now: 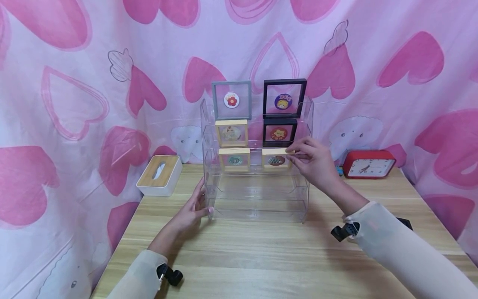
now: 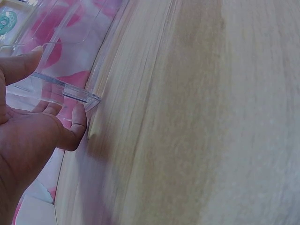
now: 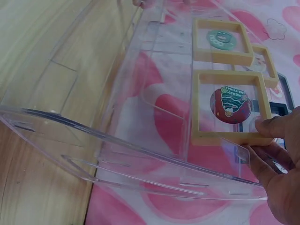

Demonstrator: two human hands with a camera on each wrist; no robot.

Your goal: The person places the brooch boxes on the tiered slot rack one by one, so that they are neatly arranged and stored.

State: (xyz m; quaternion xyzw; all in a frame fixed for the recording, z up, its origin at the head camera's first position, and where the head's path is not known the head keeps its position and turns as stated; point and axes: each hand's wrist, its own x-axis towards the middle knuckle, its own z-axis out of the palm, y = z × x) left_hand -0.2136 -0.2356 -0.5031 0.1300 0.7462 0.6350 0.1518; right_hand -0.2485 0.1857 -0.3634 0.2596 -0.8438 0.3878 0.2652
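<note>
A clear acrylic display rack [image 1: 257,203] with tiers stands upright on the table. My right hand [image 1: 315,164] pinches the right edge of a light-yellow display frame [image 3: 229,139] between thumb and fingers; this frame sits on the third tier from the top, at the right. Inside it shows a round red badge with a green tree [image 3: 232,105]. My left hand [image 1: 192,207] holds the rack's left side panel low down, thumb in front and fingers [image 2: 78,123] behind. Beside the pinched frame stands another light-yellow frame [image 1: 234,168] with a green badge.
Higher on the rack are a grey frame [image 1: 251,99], a large black frame [image 1: 266,99], a small black frame [image 1: 265,135] and a yellow frame [image 1: 231,123]. A tissue box [image 1: 154,190] stands left, a red clock [image 1: 388,155] right. A pink heart-print curtain [image 1: 239,41] hangs behind.
</note>
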